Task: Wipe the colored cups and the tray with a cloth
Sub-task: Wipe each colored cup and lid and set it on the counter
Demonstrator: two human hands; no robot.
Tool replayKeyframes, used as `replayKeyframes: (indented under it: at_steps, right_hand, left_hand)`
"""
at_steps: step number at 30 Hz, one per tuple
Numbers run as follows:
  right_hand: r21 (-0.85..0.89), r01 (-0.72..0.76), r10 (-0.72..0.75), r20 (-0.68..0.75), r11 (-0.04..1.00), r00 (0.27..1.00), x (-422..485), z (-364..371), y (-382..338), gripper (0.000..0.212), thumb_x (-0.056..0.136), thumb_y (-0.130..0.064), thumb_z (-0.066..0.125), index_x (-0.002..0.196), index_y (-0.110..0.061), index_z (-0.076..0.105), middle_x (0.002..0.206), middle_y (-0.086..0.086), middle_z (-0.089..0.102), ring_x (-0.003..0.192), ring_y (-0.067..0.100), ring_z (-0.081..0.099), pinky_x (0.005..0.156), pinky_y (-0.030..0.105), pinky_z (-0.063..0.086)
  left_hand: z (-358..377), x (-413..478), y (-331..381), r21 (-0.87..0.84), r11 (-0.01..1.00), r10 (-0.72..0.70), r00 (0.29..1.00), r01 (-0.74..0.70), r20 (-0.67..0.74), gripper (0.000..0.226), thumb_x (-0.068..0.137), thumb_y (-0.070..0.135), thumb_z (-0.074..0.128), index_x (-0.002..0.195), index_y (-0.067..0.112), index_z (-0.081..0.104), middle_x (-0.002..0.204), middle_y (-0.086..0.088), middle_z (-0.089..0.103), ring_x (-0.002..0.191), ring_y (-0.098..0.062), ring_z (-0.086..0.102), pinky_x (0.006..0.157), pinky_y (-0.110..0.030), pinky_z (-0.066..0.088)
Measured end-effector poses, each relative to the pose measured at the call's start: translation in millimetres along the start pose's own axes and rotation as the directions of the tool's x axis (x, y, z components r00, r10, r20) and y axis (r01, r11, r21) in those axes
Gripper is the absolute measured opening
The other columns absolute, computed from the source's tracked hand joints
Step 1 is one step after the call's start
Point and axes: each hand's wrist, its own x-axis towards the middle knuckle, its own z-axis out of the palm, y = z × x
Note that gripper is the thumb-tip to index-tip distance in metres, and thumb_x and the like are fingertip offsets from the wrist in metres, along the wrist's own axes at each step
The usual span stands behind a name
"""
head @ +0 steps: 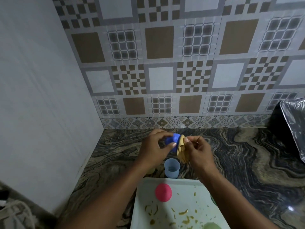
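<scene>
My left hand (pixel 153 149) grips a dark blue cup (pixel 173 141) held above the counter. My right hand (pixel 198 151) pinches a tan cloth (pixel 181 151) pressed against the blue cup's right side. Below them a light blue cup (pixel 171 168) stands upright on the counter. A white tray (pixel 189 200) lies at the near edge, smeared with yellowish-brown food bits. On the tray a pink cup (pixel 163 192) sits upside down. A green cup (pixel 212 226) shows at the tray's bottom edge, and another green thing (pixel 213 199) peeks out beside my right forearm.
The counter (pixel 247 162) is dark swirled marble, bounded by a tiled back wall and a plain wall on the left. A shiny steel tray (pixel 295 128) leans at the far right. A yellowish object (pixel 151 170) is mostly hidden under my left wrist.
</scene>
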Motion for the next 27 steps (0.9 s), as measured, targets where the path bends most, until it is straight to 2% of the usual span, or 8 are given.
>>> replayKeyframes:
  at_steps: [3, 7, 10, 12, 14, 17, 21, 27]
  right_hand:
    - [-0.021, -0.017, 0.017, 0.008, 1.0, 1.0, -0.7, 1.2, 10.3, 0.008, 0.097, -0.016, 0.063, 0.096, -0.009, 0.063, 0.087, 0.014, 0.072, 0.076, 0.024, 0.069, 0.065, 0.039, 0.059]
    - [-0.022, -0.038, 0.038, 0.031, 0.999, 0.999, 3.2, -1.8, 19.4, 0.008, 0.097, -0.014, 0.063, 0.095, -0.006, 0.063, 0.079, 0.013, 0.071, 0.066, 0.022, 0.066, 0.054, 0.032, 0.054]
    - [0.013, -0.072, 0.073, -0.195, 0.997, 0.978, 24.5, -14.5, 26.1, 0.007, 0.098, -0.013, 0.061, 0.092, -0.009, 0.062, 0.081, 0.013, 0.066, 0.07, 0.025, 0.062, 0.061, 0.036, 0.054]
    - [0.099, -0.16, 0.18, -0.253, 0.982, 0.951, 37.5, -29.3, 28.7, 0.01, 0.096, -0.013, 0.057, 0.095, -0.003, 0.06, 0.076, 0.014, 0.061, 0.067, 0.026, 0.057, 0.054, 0.031, 0.05]
    - [0.235, -0.284, 0.331, -0.193, 0.93, 0.924, 40.8, -39.6, 31.8, 0.012, 0.094, -0.013, 0.053, 0.094, -0.004, 0.061, 0.071, 0.014, 0.058, 0.062, 0.025, 0.054, 0.052, 0.028, 0.047]
    - [0.365, -0.422, 0.486, -0.1, 0.83, 0.869, 27.6, -39.5, 34.1, 0.024, 0.099, -0.028, 0.055, 0.096, -0.007, 0.068, 0.079, 0.012, 0.07, 0.073, 0.027, 0.065, 0.066, 0.036, 0.052]
    - [0.309, -0.464, 0.475, 0.045, 0.83, 0.879, 12.7, -39.5, 43.1, 0.036, 0.099, -0.045, 0.053, 0.091, -0.013, 0.068, 0.082, 0.011, 0.075, 0.083, 0.027, 0.071, 0.072, 0.036, 0.051]
    - [0.213, -0.481, 0.494, -0.011, 0.85, 0.869, 12.7, -48.6, 52.9, 0.029, 0.091, -0.045, 0.065, 0.087, -0.017, 0.07, 0.094, 0.013, 0.075, 0.086, 0.03, 0.07, 0.07, 0.037, 0.05]
  left_hand:
    - [5.7, -5.4, -1.6, 0.011, 1.0, -0.014, 0.999, 0.014, -0.036, 0.026, 0.083, 0.021, 0.081, 0.109, 0.02, 0.078, 0.108, 0.006, 0.07, 0.098, -0.009, 0.066, 0.086, -0.033, 0.057]
    - [13.7, -11.8, -6.1, -0.012, 0.993, -0.118, 0.991, 0.118, -0.065, 0.021, 0.086, 0.023, 0.079, 0.106, 0.02, 0.078, 0.105, 0.005, 0.075, 0.092, -0.011, 0.07, 0.082, -0.038, 0.059]
    - [17.6, -8.8, -16.5, -0.038, 0.975, -0.222, 0.966, 0.219, -0.133, 0.012, 0.088, 0.024, 0.074, 0.1, 0.024, 0.074, 0.099, 0.001, 0.075, 0.087, -0.017, 0.071, 0.078, -0.045, 0.059]
    - [18.8, -8.0, -25.6, 0.043, 0.966, -0.251, 0.964, 0.255, -0.09, 0.011, 0.089, 0.025, 0.072, 0.099, 0.024, 0.07, 0.101, -0.001, 0.073, 0.089, -0.021, 0.069, 0.079, -0.044, 0.058]
    - [25.1, -12.0, -33.2, 0.182, 0.959, -0.228, 0.973, 0.219, 0.031, 0.011, 0.088, 0.026, 0.07, 0.098, 0.023, 0.066, 0.1, -0.002, 0.07, 0.093, -0.025, 0.066, 0.078, -0.04, 0.055]
    - [43.5, -22.8, -39.0, 0.349, 0.928, -0.202, 0.964, 0.132, 0.171, 0.012, 0.09, 0.027, 0.065, 0.101, 0.022, 0.065, 0.106, -0.004, 0.067, 0.101, -0.028, 0.06, 0.076, -0.037, 0.05]
    - [58.3, -29.3, -47.3, 0.403, 0.91, -0.198, 0.955, 0.096, 0.22, 0.015, 0.095, 0.023, 0.06, 0.107, 0.015, 0.063, 0.114, -0.007, 0.064, 0.106, -0.03, 0.056, 0.079, -0.039, 0.048]
    - [62.5, -30.6, -56.5, 0.369, 0.92, -0.217, 0.955, 0.132, 0.201, 0.015, 0.096, 0.026, 0.06, 0.105, 0.014, 0.062, 0.111, -0.009, 0.061, 0.101, -0.029, 0.056, 0.083, -0.042, 0.049]
